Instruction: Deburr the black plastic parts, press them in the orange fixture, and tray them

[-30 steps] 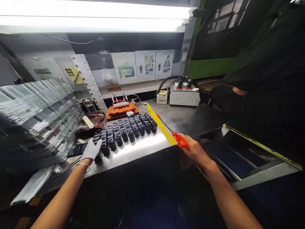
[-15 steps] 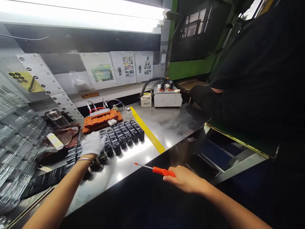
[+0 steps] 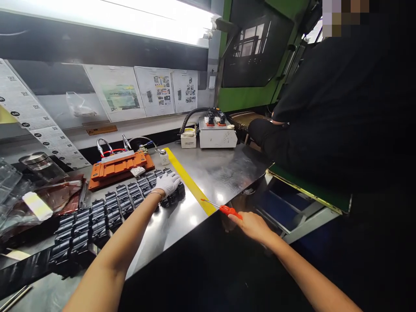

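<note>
Bright tube light (image 3: 107, 24) shines over a metal tabletop (image 3: 224, 169), where black parts (image 3: 124, 200) stand in a slanting row left of a yellow strip (image 3: 187, 180). They look alike: glossy, ribbed and blocky, packed side by side in front of an orange fixture (image 3: 118, 166). Over the row's right end lies the white-gloved left hand (image 3: 167, 183), fingers spread; whether its grip holds a part, I cannot tell. The bare right hand (image 3: 255, 227) has its grip closed around a red-handled tool (image 3: 229, 211), its thin shaft ending in an orange tip seen against the strip.
</note>
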Demonstrator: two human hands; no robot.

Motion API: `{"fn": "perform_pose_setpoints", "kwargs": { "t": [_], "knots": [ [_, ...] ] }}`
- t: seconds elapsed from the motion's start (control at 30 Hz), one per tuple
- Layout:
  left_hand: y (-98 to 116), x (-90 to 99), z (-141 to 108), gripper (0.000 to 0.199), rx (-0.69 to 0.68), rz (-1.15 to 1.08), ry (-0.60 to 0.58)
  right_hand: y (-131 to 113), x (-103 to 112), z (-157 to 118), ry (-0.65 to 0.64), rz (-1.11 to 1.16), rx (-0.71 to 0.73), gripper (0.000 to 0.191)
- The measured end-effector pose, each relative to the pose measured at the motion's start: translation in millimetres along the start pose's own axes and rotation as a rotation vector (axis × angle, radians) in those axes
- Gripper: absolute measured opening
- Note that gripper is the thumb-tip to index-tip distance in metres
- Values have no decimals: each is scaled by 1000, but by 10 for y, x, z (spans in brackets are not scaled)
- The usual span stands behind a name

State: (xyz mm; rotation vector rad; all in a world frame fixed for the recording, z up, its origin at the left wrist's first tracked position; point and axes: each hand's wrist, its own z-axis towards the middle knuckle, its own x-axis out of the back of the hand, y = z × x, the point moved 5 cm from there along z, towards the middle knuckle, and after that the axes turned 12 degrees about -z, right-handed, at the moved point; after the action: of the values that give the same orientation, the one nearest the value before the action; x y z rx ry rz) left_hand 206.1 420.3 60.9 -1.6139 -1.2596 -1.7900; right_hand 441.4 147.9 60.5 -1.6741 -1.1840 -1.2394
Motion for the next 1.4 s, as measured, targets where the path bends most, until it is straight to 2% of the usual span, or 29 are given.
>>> {"fn": "perform_pose_setpoints", "kwargs": {
  "t": [0.2, 0.37, 0.47, 0.57, 0.67, 0.77, 0.87, 0.97, 1.03, 1.1, 1.23, 1.33, 1.4],
  "knots": [
    [-43, -55, 36, 51, 20, 33, -5, 24, 18, 169, 13, 11, -61, 69],
    [23, 5, -4, 51, 8, 68, -8, 330, 65, -18, 59, 16, -207, 70],
    [255, 36, -132, 46, -48, 89, -17, 457, -50, -242, -10, 119, -146, 68],
    [595, -71, -337, 43, -114, 81, -58, 473, -238, -477, -117, 283, -24, 66],
    [884, -268, -562, 40, -121, 52, -68, 550, -338, -608, -92, 312, -97, 66],
    [1006, -393, -749, 27, -62, 17, -1, 643, -339, -626, -37, 253, -219, 65],
    [972, -394, -902, 42, 18, -20, 78, 652, -306, -604, -38, 201, -232, 65],
    [896, -305, -1045, 58, 52, -56, 167, 650, -268, -604, -21, 153, -267, 67],
    [850, -226, -1115, 62, 76, -60, 212, 666, -260, -614, 10, 115, -321, 68],
    [784, -191, -1138, 59, 167, -74, 161, 673, -285, -621, 26, 96, -353, 69],
    [661, -242, -1148, 54, 346, -163, -74, 636, -394, -638, 4, 122, -326, 71],
    [589, -316, -1324, 45, 294, -208, -129, 567, -499, -691, -60, 233, -216, 70],
    [496, -430, -1614, 38, 203, -299, -162, 498, -594, -753, -133, 345, -94, 72]
  ]
}}
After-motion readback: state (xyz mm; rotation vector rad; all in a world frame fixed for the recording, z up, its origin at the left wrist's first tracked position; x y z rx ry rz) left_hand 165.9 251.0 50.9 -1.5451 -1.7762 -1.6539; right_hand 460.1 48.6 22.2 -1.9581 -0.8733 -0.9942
